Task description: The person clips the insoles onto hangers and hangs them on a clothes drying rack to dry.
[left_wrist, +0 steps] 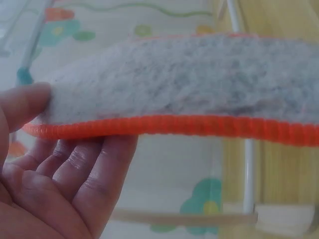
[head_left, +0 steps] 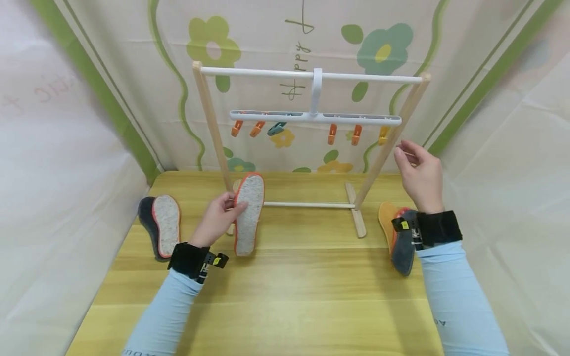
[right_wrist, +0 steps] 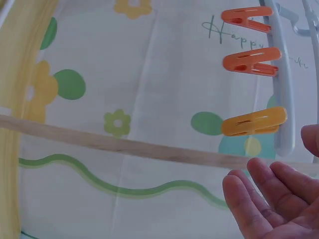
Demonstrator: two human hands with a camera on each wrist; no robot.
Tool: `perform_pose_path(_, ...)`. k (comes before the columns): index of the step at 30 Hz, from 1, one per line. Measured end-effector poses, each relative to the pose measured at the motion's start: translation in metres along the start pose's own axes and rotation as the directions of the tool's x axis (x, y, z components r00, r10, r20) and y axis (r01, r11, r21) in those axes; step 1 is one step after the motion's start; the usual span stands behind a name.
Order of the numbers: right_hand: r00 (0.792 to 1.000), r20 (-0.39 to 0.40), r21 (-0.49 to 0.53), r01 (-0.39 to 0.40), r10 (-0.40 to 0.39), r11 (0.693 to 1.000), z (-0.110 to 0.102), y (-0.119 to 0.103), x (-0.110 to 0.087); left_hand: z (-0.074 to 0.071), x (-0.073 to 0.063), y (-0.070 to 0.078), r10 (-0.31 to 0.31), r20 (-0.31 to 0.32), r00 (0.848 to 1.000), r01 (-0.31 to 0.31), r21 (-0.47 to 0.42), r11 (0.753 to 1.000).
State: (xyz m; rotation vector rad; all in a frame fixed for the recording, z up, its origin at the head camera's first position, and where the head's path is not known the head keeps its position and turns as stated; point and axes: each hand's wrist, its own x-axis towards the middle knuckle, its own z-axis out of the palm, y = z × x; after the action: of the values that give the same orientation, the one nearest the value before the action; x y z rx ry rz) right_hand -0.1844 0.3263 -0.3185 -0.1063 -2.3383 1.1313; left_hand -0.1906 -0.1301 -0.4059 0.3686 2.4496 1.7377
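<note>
My left hand [head_left: 213, 220] pinches a grey felt insole with orange edging [head_left: 250, 212], thumb on its face and fingers behind. The insole is held up above the table, in front of the rack's left post. In the left wrist view its orange stitched edge [left_wrist: 199, 128] runs across. My right hand [head_left: 423, 180] is raised beside the rack's right post, holding nothing, its fingers [right_wrist: 286, 194] loosely extended. Nearest to it is a yellow clip [right_wrist: 254, 122] at the end of the white clip hanger [head_left: 285, 116]. Orange clips [head_left: 332, 134] and a teal clip [head_left: 277, 129] also hang there.
A wooden rack with a white top rail [head_left: 258, 72] bears the hanger. On the table's left lie a dark insole [head_left: 148, 217] and a grey one [head_left: 166, 225]. Under my right wrist lie a yellow insole [head_left: 386, 217] and a dark one [head_left: 403, 252]. Fabric walls [head_left: 512, 163] surround the table.
</note>
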Motion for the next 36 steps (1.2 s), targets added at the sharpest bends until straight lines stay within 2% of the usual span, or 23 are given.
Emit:
perform_pose_path(5, 0.995, 0.101, 0.024, 0.001, -0.003, 1.000, 0.003, -0.015, 0.011, 0.022, 0.006, 0.005, -0.003, 0.044, 0.999, 0.004, -0.020, 1.000)
perform_pose_path(9, 0.974, 0.227, 0.059, -0.035, 0.021, 0.998, 0.007, -0.021, 0.017, 0.039, 0.010, 0.009, 0.015, 0.061, 0.998, -0.012, -0.038, 0.999)
perform_pose_path(12, 0.960, 0.278, 0.070, -0.052, 0.031, 0.996, 0.010, -0.023, 0.020, 0.050, 0.011, 0.014, 0.037, 0.068, 0.997, -0.034, -0.049, 0.998)
perform_pose_path(20, 0.947, 0.309, 0.100, -0.128, 0.092, 0.987, 0.012, -0.026, 0.026, 0.076, 0.017, 0.022, 0.057, 0.095, 0.994, -0.049, -0.085, 0.995)
perform_pose_path(29, 0.931, 0.325, 0.221, -0.246, 0.167, 0.944, 0.014, -0.025, 0.029, 0.099, 0.026, 0.029, 0.050, 0.131, 0.990, -0.031, -0.145, 0.989)
perform_pose_path(36, 0.938, 0.303, 0.270, -0.254, 0.168, 0.929, 0.015, -0.022, 0.029, 0.114, 0.036, 0.029, 0.044, 0.133, 0.990, -0.021, -0.172, 0.985)
